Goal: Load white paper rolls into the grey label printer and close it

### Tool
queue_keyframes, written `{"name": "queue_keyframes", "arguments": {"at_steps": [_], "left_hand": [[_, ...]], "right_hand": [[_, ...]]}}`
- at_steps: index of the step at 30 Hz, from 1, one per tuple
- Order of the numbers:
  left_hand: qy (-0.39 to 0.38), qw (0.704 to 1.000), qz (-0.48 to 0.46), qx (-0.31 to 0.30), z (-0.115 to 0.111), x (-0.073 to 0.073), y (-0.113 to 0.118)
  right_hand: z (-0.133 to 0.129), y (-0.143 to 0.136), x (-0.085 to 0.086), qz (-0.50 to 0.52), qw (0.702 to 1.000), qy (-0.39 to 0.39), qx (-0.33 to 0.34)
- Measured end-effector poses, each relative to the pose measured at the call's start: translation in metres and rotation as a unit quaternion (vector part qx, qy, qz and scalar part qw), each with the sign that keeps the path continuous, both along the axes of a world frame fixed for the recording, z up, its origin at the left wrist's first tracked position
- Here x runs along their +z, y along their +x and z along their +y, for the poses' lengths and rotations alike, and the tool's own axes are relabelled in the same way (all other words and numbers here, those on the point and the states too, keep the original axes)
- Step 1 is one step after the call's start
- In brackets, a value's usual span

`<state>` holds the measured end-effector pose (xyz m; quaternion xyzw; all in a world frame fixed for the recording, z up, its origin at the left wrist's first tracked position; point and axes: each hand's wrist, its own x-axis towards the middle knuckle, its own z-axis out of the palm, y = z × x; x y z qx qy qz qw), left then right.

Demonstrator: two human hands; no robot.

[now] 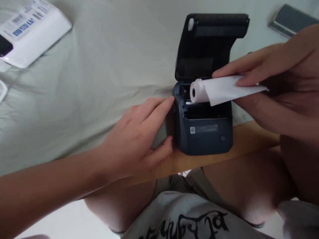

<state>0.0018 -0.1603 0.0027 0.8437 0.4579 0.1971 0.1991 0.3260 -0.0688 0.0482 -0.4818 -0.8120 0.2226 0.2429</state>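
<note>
Open printer (205, 139) near table edge (251, 137)

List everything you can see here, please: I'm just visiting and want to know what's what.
Printer: one, dark blue, right of centre
Printer lid: one, black, raised open
Paper roll: one, white, above the printer's opening
Lettered device: one, white, top left
Flat slab: one, dark, top right
Cloth: one, pale green, under the printer
Wooden edge: one, brown, near the lap
Shirt: one, grey with black lettering, bottom
Left hand: one, bare, at the printer's left side
Right hand: one, bare, holding the paper roll

Some things cut off at the edges are unclear.
</note>
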Motion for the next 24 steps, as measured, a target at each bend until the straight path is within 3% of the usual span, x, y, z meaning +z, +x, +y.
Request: {"name": "queue_keyframes", "arguments": {"at_steps": [4, 8, 11, 15, 18, 24], "left_hand": [[-0.011, 1.0, -0.008, 0.006, 0.001, -0.001, 0.001], [0.031, 0.999, -0.007, 0.028, -0.001, -0.011, 0.003], [0.042, 0.998, 0.003, 0.038, -0.003, -0.017, 0.003], [0.02, 0.999, 0.01, 0.04, 0.0, -0.015, -0.001], [0.005, 1.0, 0.01, -0.008, 0.003, -0.011, -0.004], [0.048, 0.997, -0.055, -0.032, -0.002, -0.012, -0.003]], "right_hand": [[0.002, 0.006, -0.001, -0.037, 0.996, 0.016, 0.08], [-0.002, -0.008, -0.011, 0.01, 0.996, 0.085, 0.03], [-0.006, -0.015, -0.019, 0.035, 0.991, 0.121, 0.033], [-0.009, -0.013, -0.019, 0.0, 0.998, 0.059, 0.036], [-0.006, -0.006, -0.017, -0.012, 1.0, 0.009, 0.005], [-0.004, 0.01, -0.017, -0.053, 0.997, -0.059, -0.019]]}}
